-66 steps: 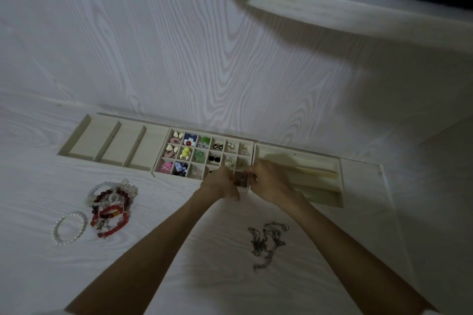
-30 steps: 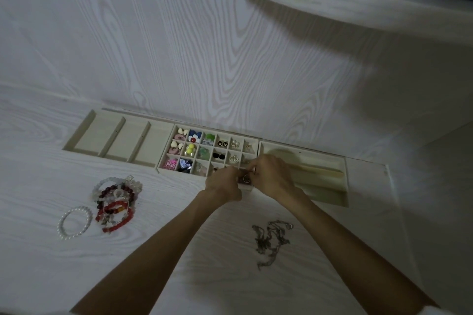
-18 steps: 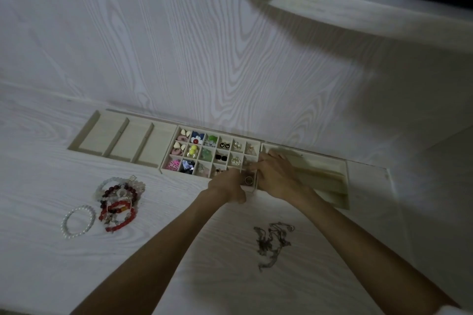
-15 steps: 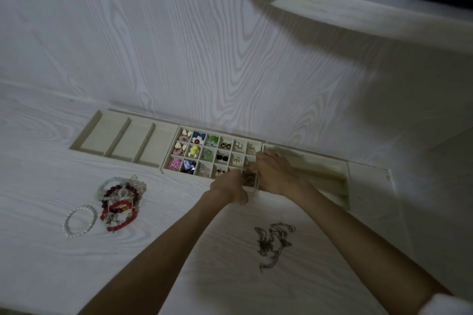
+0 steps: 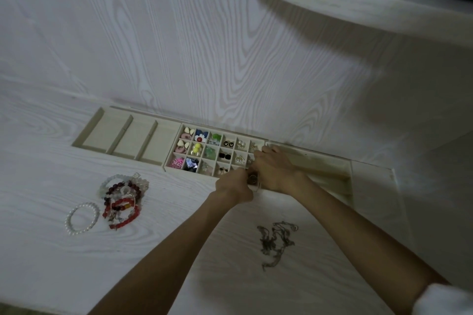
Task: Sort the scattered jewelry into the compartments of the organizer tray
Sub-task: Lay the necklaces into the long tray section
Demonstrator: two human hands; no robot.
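Organizer tray [image 5: 120, 146], centre of frame against the wall: three long bare compartments at left, a grid of small compartments holding coloured earrings [image 5: 197, 148] in the middle, a long section at right partly hidden by the right hand [image 5: 275, 172]. Left hand [image 5: 234, 185] and right hand meet at the grid's lower right corner, fingers curled; whether they pinch anything cannot be told. Tabletop [image 5: 51, 250]: beaded bracelets [image 5: 121, 201], pearl bracelet [image 5: 82, 217] at lower left; tangled chain necklaces [image 5: 275, 240] between the forearms.

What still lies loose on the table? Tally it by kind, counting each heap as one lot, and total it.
White pearl bracelet: 1
Heap of mixed bead bracelets: 1 (too overlapped to count singly)
Tangle of dark chains: 1
Total: 3 lots
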